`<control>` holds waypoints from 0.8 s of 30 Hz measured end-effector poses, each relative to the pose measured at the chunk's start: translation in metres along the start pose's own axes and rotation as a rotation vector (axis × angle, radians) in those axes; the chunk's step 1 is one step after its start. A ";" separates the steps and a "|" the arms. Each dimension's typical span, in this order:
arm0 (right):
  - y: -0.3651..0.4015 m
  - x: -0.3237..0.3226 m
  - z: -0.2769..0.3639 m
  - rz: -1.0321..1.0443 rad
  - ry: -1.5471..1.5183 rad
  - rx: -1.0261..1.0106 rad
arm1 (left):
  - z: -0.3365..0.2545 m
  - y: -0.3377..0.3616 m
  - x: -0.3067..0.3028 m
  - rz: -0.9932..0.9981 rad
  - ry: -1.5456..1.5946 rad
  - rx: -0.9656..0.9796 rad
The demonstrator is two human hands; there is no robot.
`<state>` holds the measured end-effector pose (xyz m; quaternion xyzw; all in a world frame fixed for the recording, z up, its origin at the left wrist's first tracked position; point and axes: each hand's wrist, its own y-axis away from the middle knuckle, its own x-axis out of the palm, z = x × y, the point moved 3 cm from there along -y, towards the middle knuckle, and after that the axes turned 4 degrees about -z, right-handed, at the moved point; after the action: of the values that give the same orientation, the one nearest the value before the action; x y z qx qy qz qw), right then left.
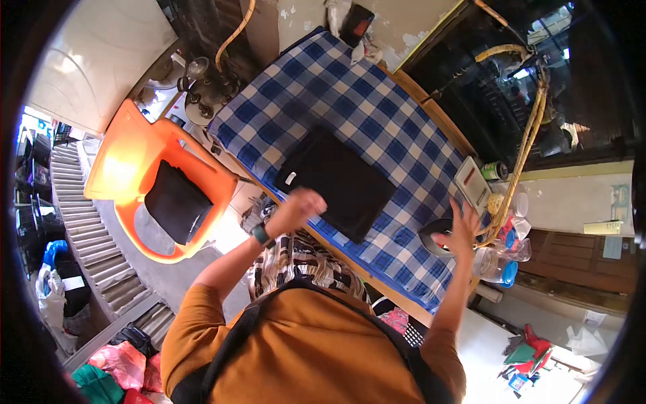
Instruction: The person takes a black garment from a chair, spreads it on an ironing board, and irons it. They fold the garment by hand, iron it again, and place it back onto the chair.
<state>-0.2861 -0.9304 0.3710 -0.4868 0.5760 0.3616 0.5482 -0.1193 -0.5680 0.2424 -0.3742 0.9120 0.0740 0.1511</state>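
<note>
A black folded cloth with a small white tag lies flat on the blue and white checked tablecloth. My left hand is over its near left edge; the fingers are blurred and partly hidden, and I cannot make out whether they touch the cloth. On the right, my right hand has its fingers spread, with the thumb over a dark round dish. What is in the dish is mostly hidden by that hand. A white shallow tray lies just beyond its fingertips.
Several clear jars and a green can stand along the table's right side. An orange chair at the left holds another black cloth. A black pouch-like item rests at the far edge, and a rope-like cord hangs at right.
</note>
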 end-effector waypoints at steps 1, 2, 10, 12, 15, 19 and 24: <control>0.015 0.007 -0.036 0.095 0.177 -0.101 | 0.013 -0.014 -0.015 -0.224 -0.269 -0.067; 0.018 0.019 -0.071 0.090 0.180 -0.103 | 0.012 -0.021 -0.025 -0.551 -0.529 -0.061; 0.026 0.099 -0.127 0.487 -0.308 -0.091 | 0.091 -0.028 -0.046 -0.709 -0.250 -0.206; 0.018 0.103 -0.120 0.489 -0.522 0.110 | 0.112 -0.015 -0.053 -0.706 -0.293 -0.193; -0.001 0.119 -0.108 0.530 -0.846 0.479 | 0.098 -0.018 -0.062 -0.698 -0.291 -0.230; -0.041 0.095 -0.018 0.363 -0.956 0.752 | 0.056 -0.075 -0.062 -0.670 -0.414 0.123; -0.109 0.058 0.113 0.461 -0.951 0.354 | 0.089 -0.161 -0.064 -0.328 -0.445 0.215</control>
<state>-0.1454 -0.8619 0.3108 -0.0320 0.4086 0.5497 0.7279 0.0568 -0.6183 0.1760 -0.4731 0.7863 0.0318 0.3960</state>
